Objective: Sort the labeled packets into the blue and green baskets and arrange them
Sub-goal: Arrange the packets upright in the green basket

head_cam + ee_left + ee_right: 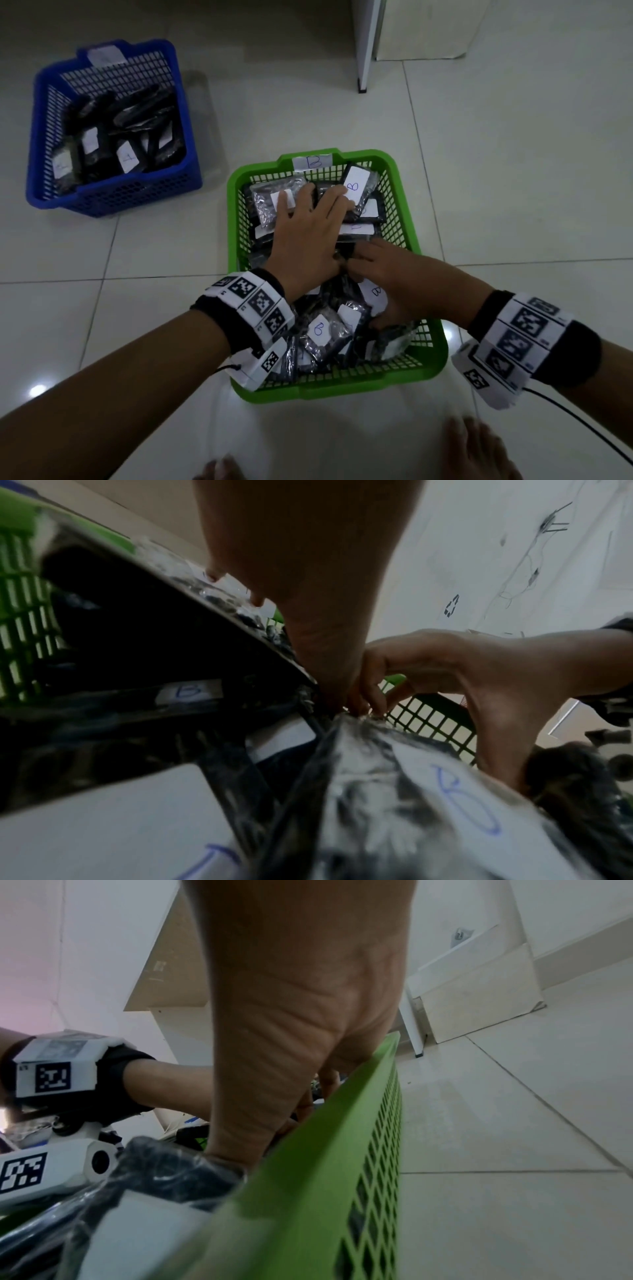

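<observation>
Packets (274, 205) lie jumbled in green basket (404, 192); left hand (305, 236) flat, right hand (387, 274) fingers pinching one

green basket (430, 342): matt moulded plastic with lattice walls, smooth solid rim; white paper tag at its 12 o'clock edge.
blue basket (113, 202): same latticed plastic, slightly glossier, paper tag on its far rim.
packets (263, 202): dark contents in clear, crinkled, shiny plastic film; each bears a matt white paper label inked in blue.
floor (513, 188): smooth glazed tiles, glossy, reflecting a lamp at 7 o'clock.
wristbands (253, 305): black cloth under white printed paper-like panels.
</observation>
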The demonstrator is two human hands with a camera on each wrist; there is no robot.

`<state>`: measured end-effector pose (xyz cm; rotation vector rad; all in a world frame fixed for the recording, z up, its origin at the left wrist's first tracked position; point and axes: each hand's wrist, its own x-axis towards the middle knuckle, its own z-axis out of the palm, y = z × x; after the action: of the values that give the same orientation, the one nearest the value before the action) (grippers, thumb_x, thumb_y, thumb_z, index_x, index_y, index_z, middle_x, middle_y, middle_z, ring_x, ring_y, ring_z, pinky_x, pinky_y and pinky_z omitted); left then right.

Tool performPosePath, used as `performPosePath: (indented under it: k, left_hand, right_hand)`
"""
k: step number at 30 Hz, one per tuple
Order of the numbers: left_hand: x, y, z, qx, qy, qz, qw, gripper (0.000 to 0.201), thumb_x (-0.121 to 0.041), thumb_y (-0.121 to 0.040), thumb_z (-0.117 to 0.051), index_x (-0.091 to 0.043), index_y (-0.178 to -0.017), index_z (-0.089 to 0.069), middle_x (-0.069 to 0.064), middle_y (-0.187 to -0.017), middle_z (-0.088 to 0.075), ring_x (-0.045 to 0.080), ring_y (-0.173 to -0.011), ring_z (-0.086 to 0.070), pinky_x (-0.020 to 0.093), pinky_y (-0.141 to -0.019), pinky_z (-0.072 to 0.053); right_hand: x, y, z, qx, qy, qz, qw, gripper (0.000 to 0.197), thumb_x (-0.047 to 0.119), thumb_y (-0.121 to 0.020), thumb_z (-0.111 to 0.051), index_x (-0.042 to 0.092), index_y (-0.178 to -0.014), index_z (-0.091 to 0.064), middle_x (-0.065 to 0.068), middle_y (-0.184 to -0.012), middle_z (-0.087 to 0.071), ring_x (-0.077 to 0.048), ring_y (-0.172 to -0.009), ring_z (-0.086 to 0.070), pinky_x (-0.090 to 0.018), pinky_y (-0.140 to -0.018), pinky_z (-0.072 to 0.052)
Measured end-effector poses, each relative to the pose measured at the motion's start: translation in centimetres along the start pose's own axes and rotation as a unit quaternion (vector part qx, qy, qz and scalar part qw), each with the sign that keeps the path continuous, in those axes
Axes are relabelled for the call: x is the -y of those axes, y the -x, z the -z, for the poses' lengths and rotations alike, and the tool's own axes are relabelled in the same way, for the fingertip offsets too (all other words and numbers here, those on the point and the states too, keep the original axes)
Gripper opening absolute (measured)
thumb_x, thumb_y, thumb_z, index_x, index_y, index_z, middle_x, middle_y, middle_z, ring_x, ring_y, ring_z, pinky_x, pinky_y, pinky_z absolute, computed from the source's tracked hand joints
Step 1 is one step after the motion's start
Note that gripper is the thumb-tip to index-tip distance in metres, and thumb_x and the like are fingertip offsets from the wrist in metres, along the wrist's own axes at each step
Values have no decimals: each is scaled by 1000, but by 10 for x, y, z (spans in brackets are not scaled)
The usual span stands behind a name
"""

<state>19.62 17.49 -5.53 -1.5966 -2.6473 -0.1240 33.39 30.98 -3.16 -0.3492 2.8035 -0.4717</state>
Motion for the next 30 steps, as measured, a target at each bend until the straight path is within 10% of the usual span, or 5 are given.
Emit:
performPosePath:
  k: [6, 17, 30]
  left_hand:
    - [5, -6, 13, 45, 32, 22, 998, 75, -50, -69, -70, -31, -137, -44, -7, -153, -35, 35, -139, -33, 66, -108, -32]
    - [24, 4, 21, 22, 97, 75, 992, 73, -64, -58, -76, -23, -110, -45, -1, -117, -52, 25, -121, -45, 48, -104, -40]
    - [22, 4, 29, 101, 45, 48, 993, 60, -73, -73, -67, -37, -121, -63, -5, -124, -68, 28, -147, -28, 58, -118, -20]
  right_hand:
    - [-1, -2, 1, -8, 17, -36, 999, 52, 52, -56, -75, 15, -90, -62, -8, -109, -48, -27, -102, -45, -32, -84, -43]
    - [2, -15, -3, 8, -2, -105, 994, 115, 51, -45, -88, -2, -136, -43, -14, -127, -50, -30, -113, -49, -40, -102, -44]
    - [6, -21, -1, 17, -12, -170, 985, 93, 44, -47, -90, 0, -119, -51, -13, -119, -47, -28, -114, -41, -38, -99, -41]
